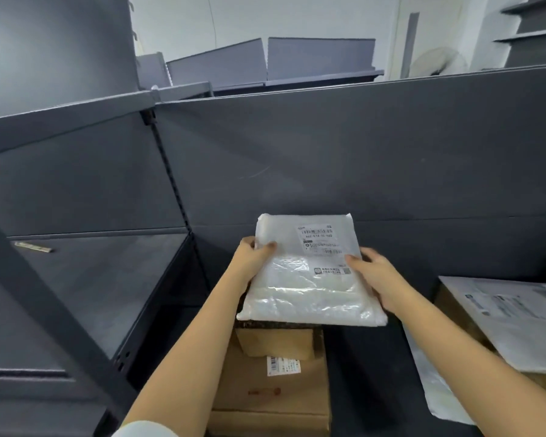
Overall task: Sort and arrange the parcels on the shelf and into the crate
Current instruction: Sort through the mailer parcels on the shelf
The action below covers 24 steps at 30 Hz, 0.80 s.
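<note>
Both hands are gripping a flat white plastic-wrapped parcel (pixel 309 279) by its side edges, the left hand (pixel 252 260) and right hand (pixel 379 279) each curling thumb over the top. A printed barcode label (pixel 320 239) is facing up. The parcel is hanging over a small cardboard box (pixel 275 342), which is sitting on a larger cardboard box (pixel 271 392). To the right, a grey mailer (pixel 517 323) is lying on the surface. Leftward, a dark shelf (pixel 108 279) is carrying a small strip label (pixel 33 247). Far behind, grey crates (pixel 319 58) are standing, contents hidden.
</note>
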Tool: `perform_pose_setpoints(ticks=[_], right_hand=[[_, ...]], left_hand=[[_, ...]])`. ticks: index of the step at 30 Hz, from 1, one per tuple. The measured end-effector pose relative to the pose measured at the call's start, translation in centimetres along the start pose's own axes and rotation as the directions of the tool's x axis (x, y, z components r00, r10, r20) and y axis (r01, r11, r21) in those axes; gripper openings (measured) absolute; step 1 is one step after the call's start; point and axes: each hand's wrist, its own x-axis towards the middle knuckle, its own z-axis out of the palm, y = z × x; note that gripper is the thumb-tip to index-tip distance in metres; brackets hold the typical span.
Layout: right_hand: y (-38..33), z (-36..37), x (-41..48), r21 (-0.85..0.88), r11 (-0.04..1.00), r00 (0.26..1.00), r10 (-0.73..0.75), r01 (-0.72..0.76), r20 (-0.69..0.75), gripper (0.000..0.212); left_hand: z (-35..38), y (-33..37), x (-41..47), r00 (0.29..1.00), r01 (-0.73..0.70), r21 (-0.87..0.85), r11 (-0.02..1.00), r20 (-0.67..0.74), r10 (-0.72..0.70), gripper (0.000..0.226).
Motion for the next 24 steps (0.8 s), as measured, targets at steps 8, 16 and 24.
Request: perform_pose_setpoints(ticks=[8,16,24], right_hand=[[1.3,9.1,1.8,-0.178,0.984,0.999,0.001,-0.008,-0.038,0.077],[2.5,10.5,2.8,-0.496,0.866,0.998,-0.062,0.065,0.022,0.055],[2.8,9.9,3.3,-0.484,0.869,0.994,-0.109,0.101,0.013,0.057]], left_hand=[[-4.5,-4.3,0.9,0.999,-0.038,0.453,0.891,0.003,0.040,0.073],[-3.8,-6.1,0.8,0.996,0.012,0.497,0.868,0.067,-0.053,0.068],[-3.7,-5.1,1.0,1.000,0.001,0.570,0.822,-0.010,0.006,0.067]])
